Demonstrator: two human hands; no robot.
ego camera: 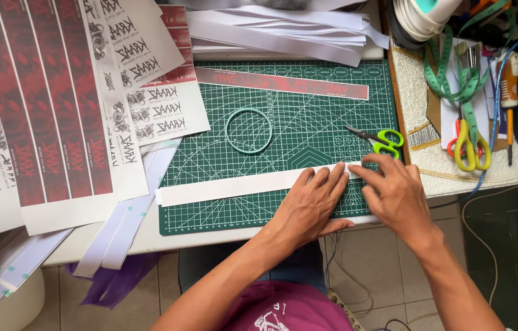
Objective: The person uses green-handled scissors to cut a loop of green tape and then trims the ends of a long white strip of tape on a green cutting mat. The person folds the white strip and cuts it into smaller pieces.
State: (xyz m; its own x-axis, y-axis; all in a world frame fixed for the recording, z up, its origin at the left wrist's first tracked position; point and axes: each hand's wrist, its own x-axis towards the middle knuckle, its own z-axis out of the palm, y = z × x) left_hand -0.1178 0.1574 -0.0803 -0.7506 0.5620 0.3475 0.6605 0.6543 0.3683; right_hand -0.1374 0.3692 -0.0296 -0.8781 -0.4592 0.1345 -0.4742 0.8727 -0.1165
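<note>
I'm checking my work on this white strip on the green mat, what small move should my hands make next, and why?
Probably press and smooth the right end of the white strip flat. Both hands meet there: the left hand lies flat on the strip, while the right hand has its fingertips at the strip's end. The rest of the strip lies flat on the cutting mat, and the green scissors lie untouched beside the right hand.

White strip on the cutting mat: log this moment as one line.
left hand flat on white paper strip | right hand fingers at strip's right end | green cutting mat | green scissors beside
</note>
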